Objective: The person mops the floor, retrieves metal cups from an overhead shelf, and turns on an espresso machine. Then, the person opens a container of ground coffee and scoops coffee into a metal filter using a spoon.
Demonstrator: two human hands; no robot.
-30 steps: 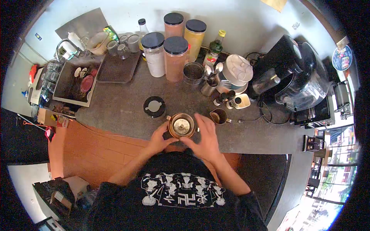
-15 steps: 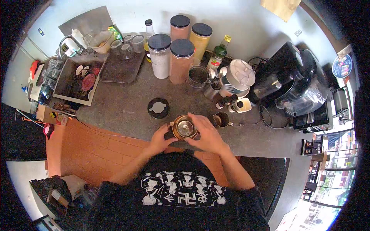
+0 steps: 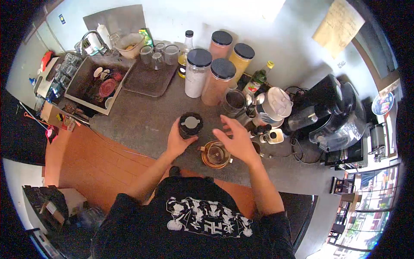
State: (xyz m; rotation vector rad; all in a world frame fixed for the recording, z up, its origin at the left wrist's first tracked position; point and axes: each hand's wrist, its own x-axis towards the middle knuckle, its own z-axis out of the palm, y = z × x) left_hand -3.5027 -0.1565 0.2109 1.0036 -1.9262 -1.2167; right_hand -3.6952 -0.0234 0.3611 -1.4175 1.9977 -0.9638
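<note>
My left hand (image 3: 176, 141) is wrapped round a dark jar (image 3: 191, 125), its black lid marked by a light grey patch on top. To the right, my right hand (image 3: 235, 139) is open with its fingers apart, holding nothing. Just below and left of it, a round metal drip coffee filter (image 3: 217, 153) sits on a brownish cup or saucer on the counter; I cannot tell which. A small metal pitcher (image 3: 258, 149) is partly hidden behind my right hand.
Tall black-lidded canisters (image 3: 196, 77) stand at the back, beside a green bottle (image 3: 257, 80). Further right are stacked lids (image 3: 278, 103) and a black appliance (image 3: 340, 116). A dark tray (image 3: 144, 82) with glasses and a sink (image 3: 97, 93) are at left.
Both hands have left the coffee filter. My left hand has moved to the jar and closed round it, while my right hand has lifted and spread its fingers. The view has shifted.
</note>
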